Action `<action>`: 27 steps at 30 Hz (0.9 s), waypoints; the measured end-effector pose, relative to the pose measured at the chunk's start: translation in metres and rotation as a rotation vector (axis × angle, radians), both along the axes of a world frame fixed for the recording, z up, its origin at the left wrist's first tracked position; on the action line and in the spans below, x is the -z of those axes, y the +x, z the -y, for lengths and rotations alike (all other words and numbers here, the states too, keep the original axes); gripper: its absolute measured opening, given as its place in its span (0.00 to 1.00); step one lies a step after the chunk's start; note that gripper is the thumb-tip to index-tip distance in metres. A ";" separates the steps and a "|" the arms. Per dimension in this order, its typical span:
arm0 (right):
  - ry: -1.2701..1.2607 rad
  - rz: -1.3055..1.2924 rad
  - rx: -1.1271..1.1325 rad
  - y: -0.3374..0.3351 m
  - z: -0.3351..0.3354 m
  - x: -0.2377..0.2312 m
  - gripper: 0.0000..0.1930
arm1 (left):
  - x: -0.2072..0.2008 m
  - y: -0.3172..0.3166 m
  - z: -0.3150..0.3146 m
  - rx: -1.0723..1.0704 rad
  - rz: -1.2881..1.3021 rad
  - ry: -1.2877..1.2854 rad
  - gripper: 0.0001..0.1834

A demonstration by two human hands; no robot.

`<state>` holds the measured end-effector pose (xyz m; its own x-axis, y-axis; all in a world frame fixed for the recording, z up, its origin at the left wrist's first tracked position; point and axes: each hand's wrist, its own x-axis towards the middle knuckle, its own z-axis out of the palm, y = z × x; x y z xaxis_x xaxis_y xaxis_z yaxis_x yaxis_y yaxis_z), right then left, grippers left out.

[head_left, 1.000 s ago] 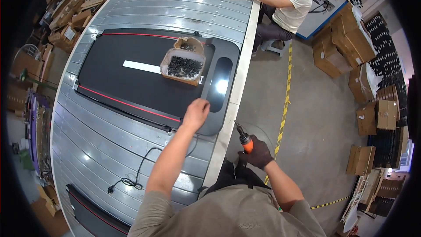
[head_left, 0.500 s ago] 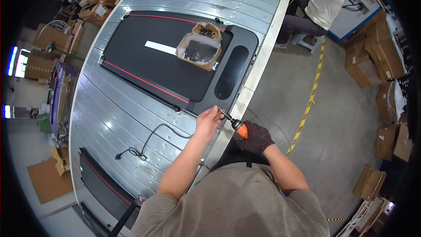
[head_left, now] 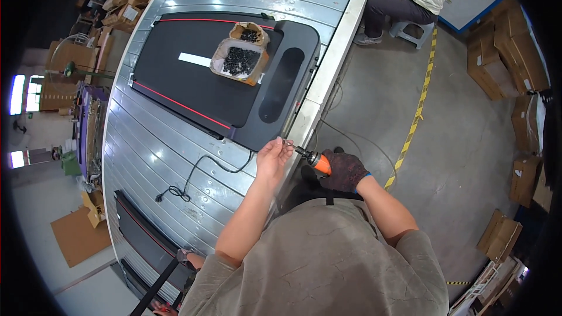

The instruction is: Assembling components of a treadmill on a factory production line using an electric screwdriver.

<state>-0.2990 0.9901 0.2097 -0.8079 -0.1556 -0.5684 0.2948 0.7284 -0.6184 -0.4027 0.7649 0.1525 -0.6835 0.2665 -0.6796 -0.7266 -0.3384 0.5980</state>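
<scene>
My right hand [head_left: 345,172], in a dark knitted work glove, grips an orange and black power screwdriver [head_left: 319,162]. The tool's bit points left toward my bare left hand [head_left: 273,161]. My left fingers are pinched at the bit's tip; whatever small piece they hold is too small to make out. Both hands are beside the near corner of a flat black walking-pad treadmill [head_left: 175,85] with red side lines, lying on the metal table. On its belt stands a cut-open cardboard box [head_left: 257,73] of small black parts, possibly screws, with a smaller such container [head_left: 249,34] against it.
A black power cord [head_left: 196,175] lies on the ribbed metal table [head_left: 149,134]. Another dark treadmill [head_left: 143,228] is at lower left, near another person's hand [head_left: 187,257]. A co-worker sits on a grey stool [head_left: 413,32] at upper right. Cartons [head_left: 489,70] line the right side.
My view has shifted, so the treadmill and box appear farther left. My hands keep their hold, the screwdriver staying at my left fingertips. More of another person's hand shows at lower left.
</scene>
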 end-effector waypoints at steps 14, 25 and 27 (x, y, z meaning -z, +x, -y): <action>-0.175 -0.022 -0.153 -0.002 -0.076 0.037 0.32 | -0.007 0.017 -0.036 0.259 -0.346 -0.307 0.10; -0.316 0.136 0.086 -0.023 -0.025 0.132 0.31 | 0.097 -0.006 -0.045 -0.136 0.273 -0.333 0.11; -0.308 0.124 0.070 -0.030 -0.030 0.138 0.31 | 0.099 -0.010 -0.050 -0.076 0.239 -0.345 0.10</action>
